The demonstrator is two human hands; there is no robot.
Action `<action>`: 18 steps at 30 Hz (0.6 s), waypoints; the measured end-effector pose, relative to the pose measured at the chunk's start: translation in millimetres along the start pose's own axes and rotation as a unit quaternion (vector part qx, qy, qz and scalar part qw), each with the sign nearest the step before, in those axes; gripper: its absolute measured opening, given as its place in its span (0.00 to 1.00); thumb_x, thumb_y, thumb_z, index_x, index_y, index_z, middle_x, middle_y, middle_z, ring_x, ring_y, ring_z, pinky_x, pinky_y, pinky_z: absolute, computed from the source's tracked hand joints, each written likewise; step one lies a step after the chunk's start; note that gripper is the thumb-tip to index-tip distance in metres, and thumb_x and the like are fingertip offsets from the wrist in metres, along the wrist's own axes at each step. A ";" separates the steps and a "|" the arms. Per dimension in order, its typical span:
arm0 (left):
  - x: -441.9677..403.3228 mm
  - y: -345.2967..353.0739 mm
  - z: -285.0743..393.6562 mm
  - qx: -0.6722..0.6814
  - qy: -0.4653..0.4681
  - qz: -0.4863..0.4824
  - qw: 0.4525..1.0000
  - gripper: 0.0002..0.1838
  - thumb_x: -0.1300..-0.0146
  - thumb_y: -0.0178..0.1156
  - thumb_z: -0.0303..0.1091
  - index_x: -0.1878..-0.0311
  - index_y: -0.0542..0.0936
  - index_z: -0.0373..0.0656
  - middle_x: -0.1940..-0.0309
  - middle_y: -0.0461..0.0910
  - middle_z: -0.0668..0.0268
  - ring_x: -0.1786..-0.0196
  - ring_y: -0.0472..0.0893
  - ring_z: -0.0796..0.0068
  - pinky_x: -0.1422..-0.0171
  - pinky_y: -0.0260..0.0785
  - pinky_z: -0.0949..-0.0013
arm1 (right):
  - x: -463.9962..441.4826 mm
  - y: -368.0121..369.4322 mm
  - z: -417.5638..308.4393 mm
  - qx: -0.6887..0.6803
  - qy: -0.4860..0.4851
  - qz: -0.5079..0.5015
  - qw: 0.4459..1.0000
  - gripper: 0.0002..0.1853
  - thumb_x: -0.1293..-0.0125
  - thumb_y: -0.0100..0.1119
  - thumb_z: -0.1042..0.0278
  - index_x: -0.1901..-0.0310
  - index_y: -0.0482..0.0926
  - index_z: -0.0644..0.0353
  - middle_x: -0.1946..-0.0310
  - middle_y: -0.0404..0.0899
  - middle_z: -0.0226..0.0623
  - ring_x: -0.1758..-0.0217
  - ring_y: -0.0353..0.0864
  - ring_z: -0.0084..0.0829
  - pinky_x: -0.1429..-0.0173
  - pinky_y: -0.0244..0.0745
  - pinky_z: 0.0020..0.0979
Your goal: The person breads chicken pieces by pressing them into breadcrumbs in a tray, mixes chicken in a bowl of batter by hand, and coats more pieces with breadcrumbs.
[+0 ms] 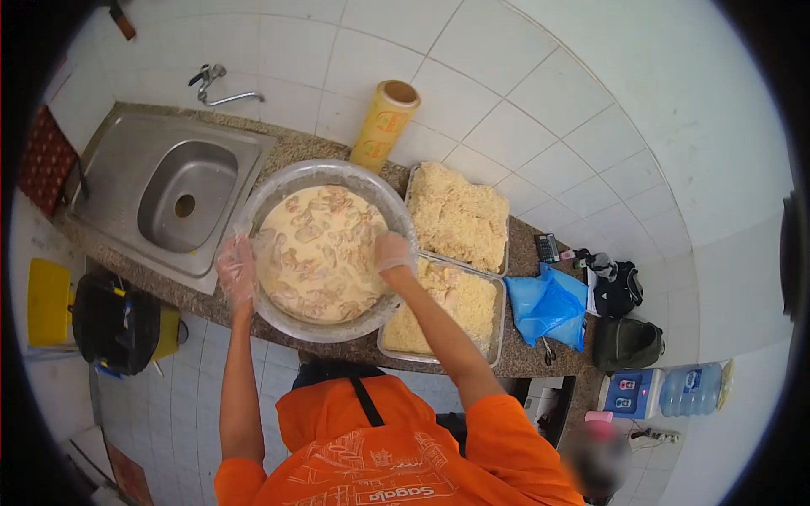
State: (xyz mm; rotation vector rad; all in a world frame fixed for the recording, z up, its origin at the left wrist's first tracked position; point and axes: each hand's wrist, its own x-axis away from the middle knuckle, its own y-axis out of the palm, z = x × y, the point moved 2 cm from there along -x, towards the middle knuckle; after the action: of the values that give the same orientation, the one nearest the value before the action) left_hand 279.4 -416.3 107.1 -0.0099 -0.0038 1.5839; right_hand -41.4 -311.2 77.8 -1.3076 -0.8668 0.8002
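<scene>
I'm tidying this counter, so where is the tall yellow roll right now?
In the head view, the yellow roll stands at upper centre, between the large bowl and the tiled wall, right of the tap.

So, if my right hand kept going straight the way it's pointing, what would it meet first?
Probably the creamy, lumpy mixture in the large bowl, since your right hand points inward from the bowl's right side. Its height is unclear, so it might pass above the surface.

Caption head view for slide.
Gloved hands at a round grey metal basin of pinkish meat pieces in creamy liquid, beside two rectangular silver metal trays.
</scene>
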 end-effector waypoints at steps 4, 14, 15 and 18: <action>5.7 -2.6 11.1 -0.011 -0.040 0.012 0.999 0.16 0.23 0.62 0.41 0.48 0.81 0.34 0.71 0.78 0.76 0.68 0.72 0.89 0.65 0.64 0.78 | 1.7 -32.6 22.0 0.072 -0.123 -0.015 0.990 0.10 0.31 0.58 0.69 0.63 0.90 0.58 0.61 0.89 0.46 0.55 0.91 0.45 0.54 0.86 0.42; -0.1 -7.3 -5.8 0.031 0.009 -0.008 0.999 0.17 0.24 0.63 0.42 0.51 0.83 0.34 0.71 0.81 0.73 0.68 0.76 0.85 0.64 0.69 0.74 | 11.9 -33.5 -13.3 0.051 -0.068 -0.057 0.995 0.11 0.31 0.58 0.68 0.62 0.90 0.61 0.61 0.89 0.48 0.54 0.90 0.46 0.51 0.86 0.42; -1.4 -8.2 -8.4 0.010 0.015 -0.006 1.000 0.17 0.24 0.63 0.42 0.51 0.83 0.34 0.71 0.81 0.71 0.69 0.76 0.83 0.63 0.70 0.74 | 11.9 -33.0 -9.1 0.059 -0.087 -0.038 0.994 0.11 0.31 0.58 0.68 0.61 0.89 0.60 0.62 0.89 0.48 0.55 0.90 0.46 0.52 0.85 0.42; -8.5 -8.2 -14.2 -0.047 0.054 0.020 0.997 0.17 0.25 0.62 0.42 0.51 0.84 0.35 0.72 0.82 0.66 0.69 0.78 0.80 0.63 0.71 0.71 | 1.0 -29.3 20.3 0.115 -0.165 -0.007 0.980 0.11 0.30 0.57 0.66 0.59 0.88 0.59 0.65 0.88 0.46 0.57 0.90 0.45 0.52 0.85 0.40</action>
State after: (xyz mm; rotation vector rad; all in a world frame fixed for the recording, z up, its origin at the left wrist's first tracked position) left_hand 287.8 -424.8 93.0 -0.1702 0.0072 1.6202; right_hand -58.6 -303.8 108.1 -0.9788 -1.0090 1.0917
